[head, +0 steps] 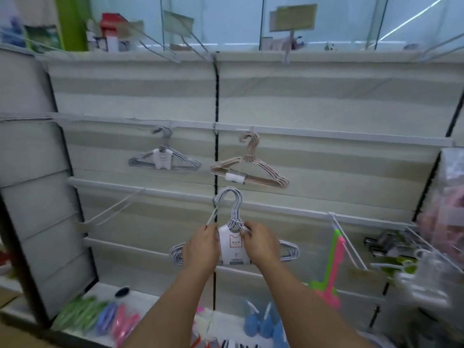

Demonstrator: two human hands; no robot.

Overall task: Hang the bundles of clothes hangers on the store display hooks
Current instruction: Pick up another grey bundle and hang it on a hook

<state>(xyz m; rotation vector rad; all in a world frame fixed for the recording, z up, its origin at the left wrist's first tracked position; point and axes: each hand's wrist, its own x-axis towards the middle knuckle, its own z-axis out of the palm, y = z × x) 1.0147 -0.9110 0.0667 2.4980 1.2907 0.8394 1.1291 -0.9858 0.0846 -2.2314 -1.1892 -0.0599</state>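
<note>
Both hands, left hand (200, 244) and right hand (261, 242), grip a white hanger bundle (233, 247) at its neck, its hooks beside a display hook (212, 217) mid-panel, below a beige bundle (251, 169).

No legible text anywhere. White card sleeve (234, 247) on the white hanger bundle, lower centre: red square outline and small dark print, too blurred to read. Yellow-green sign cards (292, 17), top centre-right: faint lines, unreadable. Red box (111, 22), upper left: markings smeared.
</note>
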